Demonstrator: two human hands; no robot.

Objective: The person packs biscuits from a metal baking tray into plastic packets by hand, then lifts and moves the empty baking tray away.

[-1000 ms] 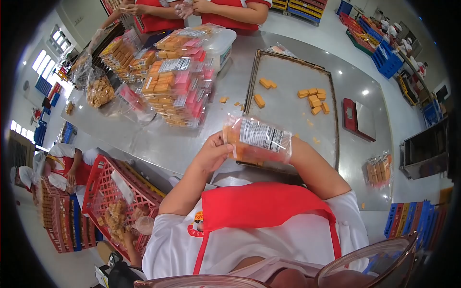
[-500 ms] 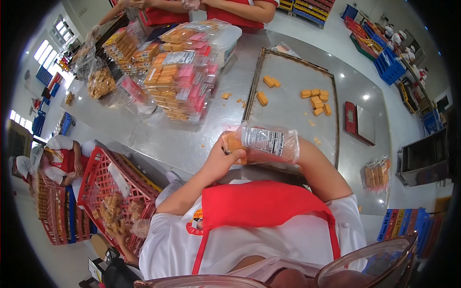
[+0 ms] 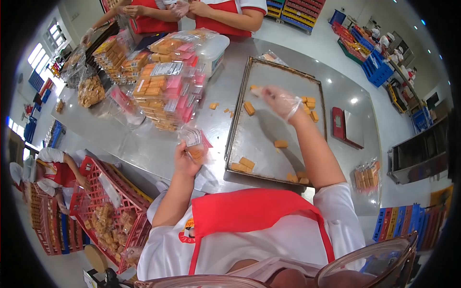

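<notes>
My left hand (image 3: 186, 161) is closed on a clear labelled bag (image 3: 195, 144) with orange pieces inside, beside the tray's left edge. Over the upper part of the metal tray (image 3: 269, 120) is my right hand (image 3: 281, 102), in a clear glove, its fingers together near an orange bar (image 3: 253, 88); whether they grip it is too small to tell. Other orange bars (image 3: 248, 108) lie on the tray, some at its near edge (image 3: 243, 164) and some right of my right hand (image 3: 314, 116). Left of the tray rises a stack of filled bags (image 3: 153, 91).
A red scale (image 3: 339, 126) and a filled bag (image 3: 368, 177) are on the right of the table. A plastic tub (image 3: 213, 52) stands behind the stack. Two co-workers (image 3: 225, 18) are across the table. A red crate (image 3: 103, 192) sits at lower left.
The bag has moved left and turned more upright in my left hand. My right hand has come away from it and reached forward over the tray, uncovering bars at the near edge.
</notes>
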